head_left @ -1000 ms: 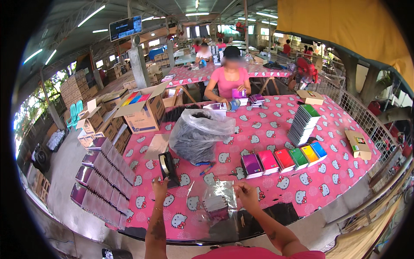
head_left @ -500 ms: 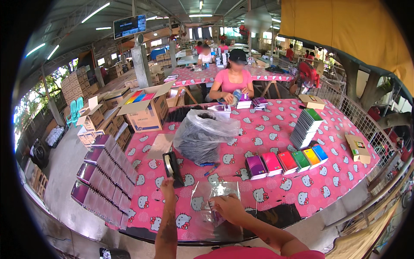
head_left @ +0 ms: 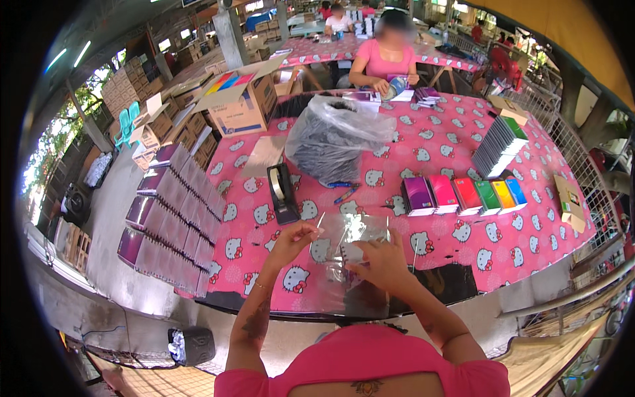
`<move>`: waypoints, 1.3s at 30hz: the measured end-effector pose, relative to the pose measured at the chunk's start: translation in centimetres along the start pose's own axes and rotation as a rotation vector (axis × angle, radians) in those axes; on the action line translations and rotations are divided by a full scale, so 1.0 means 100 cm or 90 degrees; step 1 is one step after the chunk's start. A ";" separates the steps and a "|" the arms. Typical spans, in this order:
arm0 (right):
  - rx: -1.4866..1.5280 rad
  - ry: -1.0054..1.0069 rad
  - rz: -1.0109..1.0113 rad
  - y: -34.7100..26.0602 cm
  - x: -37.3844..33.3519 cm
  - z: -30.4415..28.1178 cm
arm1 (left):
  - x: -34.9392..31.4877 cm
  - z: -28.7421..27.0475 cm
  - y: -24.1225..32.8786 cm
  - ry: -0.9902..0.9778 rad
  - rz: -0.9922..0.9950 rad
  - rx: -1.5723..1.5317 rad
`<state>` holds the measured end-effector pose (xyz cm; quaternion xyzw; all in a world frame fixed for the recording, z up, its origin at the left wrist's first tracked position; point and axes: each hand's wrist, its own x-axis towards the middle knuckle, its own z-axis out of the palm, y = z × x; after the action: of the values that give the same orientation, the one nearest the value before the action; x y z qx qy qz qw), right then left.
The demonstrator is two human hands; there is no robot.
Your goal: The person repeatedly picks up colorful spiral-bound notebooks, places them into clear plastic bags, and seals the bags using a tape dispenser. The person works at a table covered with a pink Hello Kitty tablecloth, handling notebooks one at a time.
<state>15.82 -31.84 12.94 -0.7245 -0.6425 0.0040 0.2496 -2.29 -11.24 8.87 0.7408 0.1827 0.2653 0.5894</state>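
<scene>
My left hand (head_left: 294, 239) is closed in a pinch at the left edge of a clear plastic sheet (head_left: 324, 281). A small shiny strip, like clear tape, shows at its fingertips. My right hand (head_left: 380, 261) lies on the sheet with fingers apart, pressing it down. Under or inside the plastic, partly hidden by that hand, is a spiral-bound edge (head_left: 344, 255). A black tape dispenser (head_left: 283, 198) with a roll in it stands just beyond my left hand. Behind it sits a clear bag (head_left: 331, 145) full of dark material. Pens (head_left: 345, 194) lie in front of the bag.
Stacked spiral notebooks (head_left: 172, 218) in plastic stand at the left. Small colored notebooks (head_left: 456, 197) form a row at right, with a taller stack (head_left: 499, 149) behind. An open carton (head_left: 241, 102) is at back left. A co-worker (head_left: 390, 59) handles booklets across the pink patterned table (head_left: 436, 264).
My left hand has moved from the tape dispenser to the sheet's left edge. My right hand stays on the plastic, its fingers more spread. The view has tilted downward.
</scene>
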 end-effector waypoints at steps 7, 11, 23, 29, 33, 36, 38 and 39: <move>0.007 0.006 -0.062 -0.004 0.010 0.004 | 0.006 0.030 0.012 -0.165 0.058 0.044; 0.045 -0.005 -0.106 -0.004 0.015 -0.002 | 0.020 0.032 0.021 -0.159 0.149 0.199; 0.908 -0.012 0.197 0.090 0.033 -0.026 | 0.030 0.049 0.029 -0.152 0.274 0.319; 0.235 -0.055 -0.247 0.098 -0.019 0.032 | 0.035 0.063 0.020 -0.084 0.320 0.317; 0.239 -0.065 -0.240 0.093 -0.018 0.044 | 0.042 0.076 0.012 -0.095 0.360 0.413; 0.302 -0.053 -0.222 0.094 -0.019 0.051 | 0.035 0.089 -0.004 -0.041 0.271 0.410; 0.345 -0.059 -0.207 0.092 -0.021 0.055 | 0.036 0.101 -0.007 0.009 0.205 0.382; 0.348 -0.043 -0.219 0.094 -0.022 0.056 | 0.040 0.108 -0.002 0.030 0.187 0.372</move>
<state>22.34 -32.33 3.86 -0.5108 -0.7388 0.1582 0.4102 7.45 -17.21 7.57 0.8908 0.1555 0.3009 0.3028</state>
